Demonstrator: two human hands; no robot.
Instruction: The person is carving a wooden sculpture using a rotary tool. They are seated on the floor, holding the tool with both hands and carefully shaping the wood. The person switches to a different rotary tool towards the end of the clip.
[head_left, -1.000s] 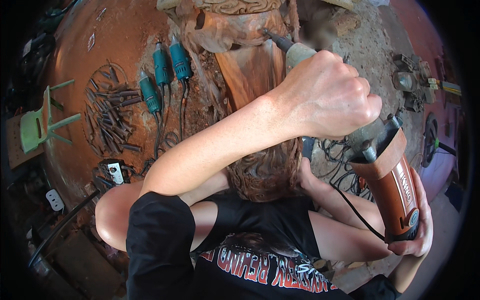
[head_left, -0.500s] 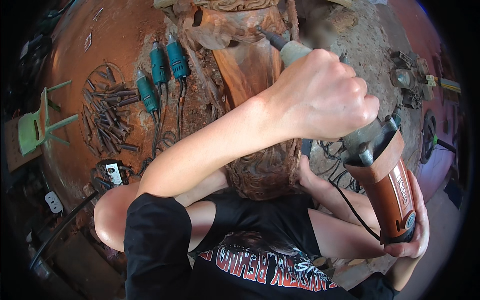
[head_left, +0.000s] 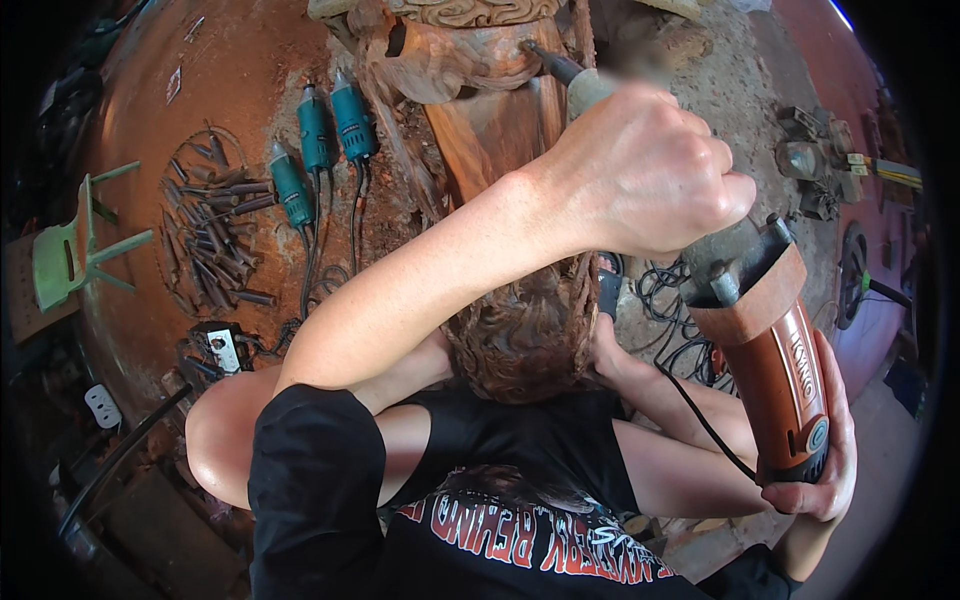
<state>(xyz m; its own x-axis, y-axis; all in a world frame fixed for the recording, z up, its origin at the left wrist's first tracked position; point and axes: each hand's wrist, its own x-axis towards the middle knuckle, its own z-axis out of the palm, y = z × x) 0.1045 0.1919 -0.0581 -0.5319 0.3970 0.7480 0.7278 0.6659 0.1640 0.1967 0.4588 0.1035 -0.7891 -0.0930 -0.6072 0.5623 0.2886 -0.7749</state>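
Note:
A long die grinder (head_left: 770, 385) with an orange-brown body slants across my right side, its narrow front end pointing away and to the left. My left hand (head_left: 650, 175) reaches across and is closed in a fist around its front neck. Cupped around the rear end is my right hand (head_left: 825, 470), thumb along the back. The burr bit (head_left: 545, 57) has its tip at the brown carved wood (head_left: 470, 60) at the top; whether it touches cannot be made out. The carving's lower end (head_left: 525, 345) lies between my feet, partly hidden by my left forearm.
Three teal die grinders (head_left: 315, 130) with cords lie left of the carving. Beyond them is a pile of bits (head_left: 215, 245). A pale green chair (head_left: 65, 255) stands far left, a power strip (head_left: 222, 350) near my left knee. Black cables (head_left: 665, 300) coil to the right.
The grinder and both hands have shifted slightly. The bit's tip has moved a little farther away and to the right along the wood. Both hands keep their hold.

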